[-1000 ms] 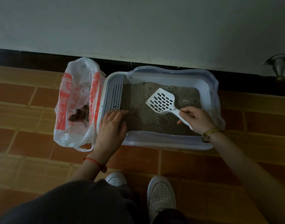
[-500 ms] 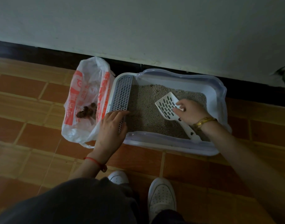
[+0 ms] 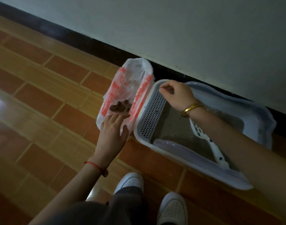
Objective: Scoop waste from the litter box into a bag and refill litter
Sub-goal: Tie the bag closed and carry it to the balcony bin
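Observation:
A pale litter box [image 3: 259,120] with grey litter [image 3: 176,127] lies on the floor against the wall. A grey perforated grate [image 3: 152,117] covers its left end. The white slotted scoop [image 3: 208,140] rests inside the box, no hand on it. A white and red plastic bag [image 3: 135,82] lies open left of the box, with dark waste [image 3: 120,107] inside. My left hand [image 3: 112,135] is spread flat on the bag's near edge. My right hand [image 3: 176,95] hovers over the grate's far end, fingers curled; what they pinch is too small to make out.
The floor is brown and tan tile [image 3: 41,111]. A white wall [image 3: 187,30] with a dark skirting strip runs right behind the box and bag. My two white shoes [image 3: 131,182] stand near the box's front edge.
My right hand let go of the scoop, which now lies in the litter, and moved left to the grate's far end. My left hand left the grate for the bag. The view swung left and tilted.

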A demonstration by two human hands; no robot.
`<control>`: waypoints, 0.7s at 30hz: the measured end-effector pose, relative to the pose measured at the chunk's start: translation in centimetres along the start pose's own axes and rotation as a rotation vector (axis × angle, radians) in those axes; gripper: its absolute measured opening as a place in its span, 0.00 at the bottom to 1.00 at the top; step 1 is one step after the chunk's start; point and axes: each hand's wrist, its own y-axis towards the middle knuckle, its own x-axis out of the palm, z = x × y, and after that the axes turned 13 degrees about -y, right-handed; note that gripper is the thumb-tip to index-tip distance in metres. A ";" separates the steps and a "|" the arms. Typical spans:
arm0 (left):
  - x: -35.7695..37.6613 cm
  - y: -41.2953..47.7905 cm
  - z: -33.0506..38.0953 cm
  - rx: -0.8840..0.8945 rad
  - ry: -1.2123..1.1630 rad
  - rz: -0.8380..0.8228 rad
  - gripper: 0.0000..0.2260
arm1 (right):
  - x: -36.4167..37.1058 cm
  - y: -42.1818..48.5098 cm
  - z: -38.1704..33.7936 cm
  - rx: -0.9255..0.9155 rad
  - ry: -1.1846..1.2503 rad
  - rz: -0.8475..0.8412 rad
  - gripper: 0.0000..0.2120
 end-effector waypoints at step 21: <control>-0.1 -5.2 -4.5 -0.164 0.164 0.056 0.24 | 6.1 11.9 -4.2 0.455 0.151 -0.156 0.28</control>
